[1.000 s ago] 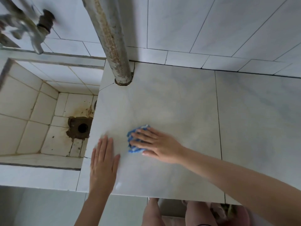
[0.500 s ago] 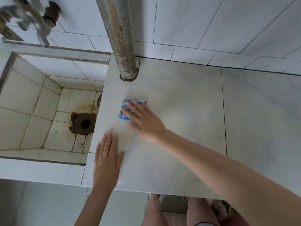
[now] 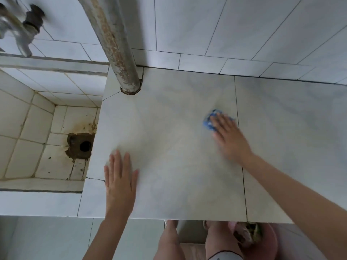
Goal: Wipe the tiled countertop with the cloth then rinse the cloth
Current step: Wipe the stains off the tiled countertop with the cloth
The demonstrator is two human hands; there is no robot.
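We log the right hand [image 3: 230,136] flat, fingers straight, pressing the small blue cloth [image 3: 208,120] onto the pale marbled tiled countertop [image 3: 178,156] right of centre, likely for wiping pressure. Well apart, the left hand [image 3: 120,180] lies flat near-left, probably bracing. The stained tiled sink basin [image 3: 28,128] on the left is where we'd rinse.

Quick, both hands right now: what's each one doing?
Left hand: open, flat on the countertop, holding nothing.
Right hand: open, straight fingers pressing the blue cloth onto the countertop; motion-blurred.

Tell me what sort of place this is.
Probably a household wash or laundry area: a tiled countertop beside a sunken tiled sink basin with a stained drain, a wall tap above it, and a rusty pipe.
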